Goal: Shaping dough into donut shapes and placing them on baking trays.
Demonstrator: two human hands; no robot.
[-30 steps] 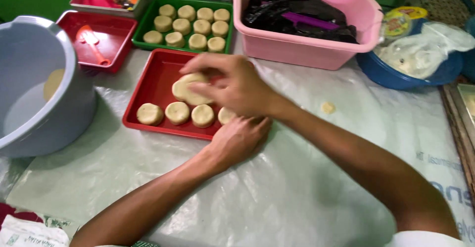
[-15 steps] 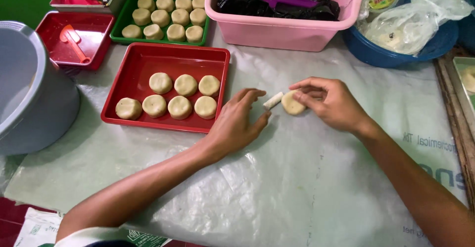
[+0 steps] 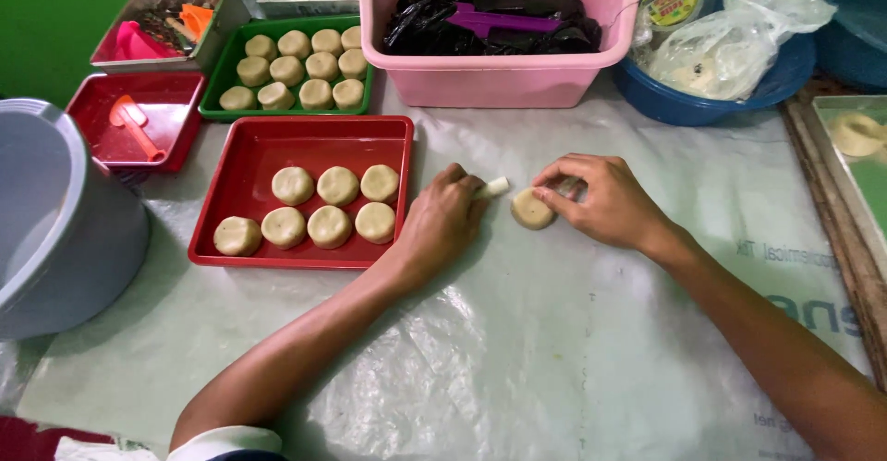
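Observation:
My left hand (image 3: pixel 442 224) rests on the plastic-covered table and pinches a small white tool (image 3: pixel 494 187) between its fingertips. Just to its right lies a round dough disc (image 3: pixel 531 209) on the table, with my right hand (image 3: pixel 601 200) gripping its right edge. The tool's tip sits a short gap away from the disc. Left of my left hand stands a red tray (image 3: pixel 251 150) holding several round dough discs (image 3: pixel 330 225) in two rows.
A green tray (image 3: pixel 218 82) with several dough discs, a smaller red tray with an orange scraper (image 3: pixel 137 125), a pink tub (image 3: pixel 499 71) of black bags and a blue bowl (image 3: pixel 702 107) line the back. A grey bucket (image 3: pixel 55 239) stands at left.
My right hand left the red tray and moved right to a single dough disc on the table. My left hand followed and now holds the white tool beside it.

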